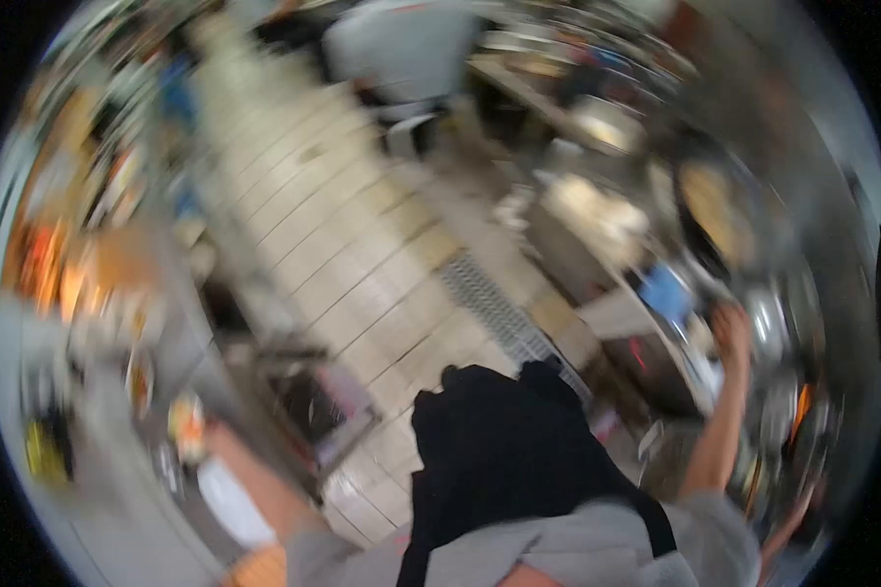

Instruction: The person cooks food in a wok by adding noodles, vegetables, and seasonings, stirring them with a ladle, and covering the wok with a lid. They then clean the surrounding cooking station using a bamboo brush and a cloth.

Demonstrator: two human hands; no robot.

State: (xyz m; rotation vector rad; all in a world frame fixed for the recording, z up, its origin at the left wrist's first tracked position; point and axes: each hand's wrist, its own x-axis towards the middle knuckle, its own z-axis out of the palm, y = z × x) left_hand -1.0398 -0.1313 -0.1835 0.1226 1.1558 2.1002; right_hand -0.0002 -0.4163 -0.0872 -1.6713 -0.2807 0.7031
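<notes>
The picture is smeared by motion. My left hand [213, 437] reaches over the counter on the left, at a small container with orange and pale contents [187, 427]; whether the fingers grip it is too blurred to tell. A white oval plate [233, 501] lies beside my left forearm. On the right, my right hand [729, 325] is over the cooking counter, just below a dark wok [719, 210] with light brown contents. Its fingers are blurred, and a blue cloth or packet [666, 292] is to its left.
A tiled floor [362, 284] with a metal drain grate [499, 308] runs between the counters. A person in a light top [401, 49] is at the far end. Another person's forearm [788, 523] shows at lower right. An open-topped bin or cabinet [347, 416] stands by the left counter.
</notes>
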